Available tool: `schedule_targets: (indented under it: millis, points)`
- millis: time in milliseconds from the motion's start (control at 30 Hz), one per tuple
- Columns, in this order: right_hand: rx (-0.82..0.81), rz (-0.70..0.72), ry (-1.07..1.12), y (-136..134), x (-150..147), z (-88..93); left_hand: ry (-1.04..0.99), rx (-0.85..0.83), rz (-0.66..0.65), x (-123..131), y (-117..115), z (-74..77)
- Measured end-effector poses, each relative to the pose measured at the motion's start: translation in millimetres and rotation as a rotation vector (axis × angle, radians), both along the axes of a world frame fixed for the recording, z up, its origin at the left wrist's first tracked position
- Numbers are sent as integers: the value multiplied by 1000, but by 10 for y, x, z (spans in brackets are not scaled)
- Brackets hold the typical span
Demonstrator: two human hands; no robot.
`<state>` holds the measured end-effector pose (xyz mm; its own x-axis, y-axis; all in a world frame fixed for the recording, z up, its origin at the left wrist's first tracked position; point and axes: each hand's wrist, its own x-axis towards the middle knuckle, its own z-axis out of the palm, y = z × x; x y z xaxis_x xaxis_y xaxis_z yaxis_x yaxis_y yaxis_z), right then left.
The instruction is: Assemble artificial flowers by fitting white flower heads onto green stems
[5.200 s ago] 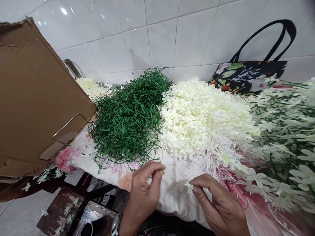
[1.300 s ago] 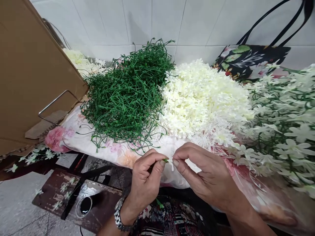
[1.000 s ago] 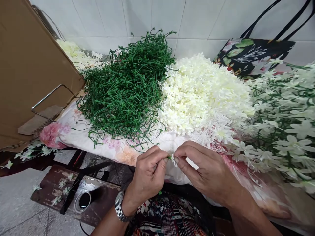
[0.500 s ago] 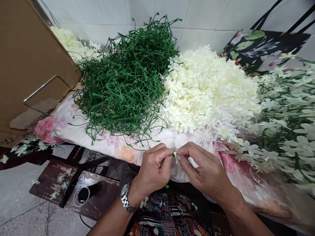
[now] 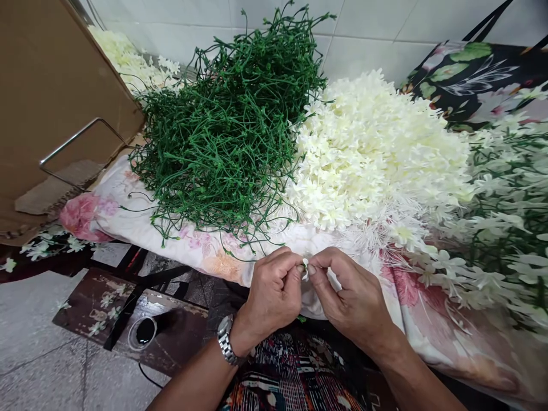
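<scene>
Both hands (image 5: 305, 285) pinch 1 small white flower (image 5: 305, 267) together.

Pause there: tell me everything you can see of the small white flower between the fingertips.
The small white flower looks artificial, cream-white fabric or plastic, and tiny. Only a few petals show; any stem is hidden. The left hand and right hand pinch it from either side at the fingertips, over the front edge of the floral cloth.
</scene>
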<state>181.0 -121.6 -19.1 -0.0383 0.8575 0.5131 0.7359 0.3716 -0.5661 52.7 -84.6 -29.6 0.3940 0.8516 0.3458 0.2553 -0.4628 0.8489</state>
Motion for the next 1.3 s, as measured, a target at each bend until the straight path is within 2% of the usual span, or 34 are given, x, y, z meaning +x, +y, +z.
schedule_targets:
  millis: [233,367,467,600,1033,1300]
  points:
    - [-41,62,3,-52,72,81,-52,-97,-24,-22,11,23]
    - [35,8,-22,-126,144,132,-124,-146,-15,-50,-2,63]
    - [88,23,-43,-143,148,149,-126,-112,-14,-52,-17,98]
    - [58,64,-25,-128,123,147,-113,-52,-24,-34,-31,113]
    - [68,70,-37,-79,155,4,-29,24,-28,39,-18,43]
    - [38,92,-90,-47,144,4,3,45,-32,56,-12,16]
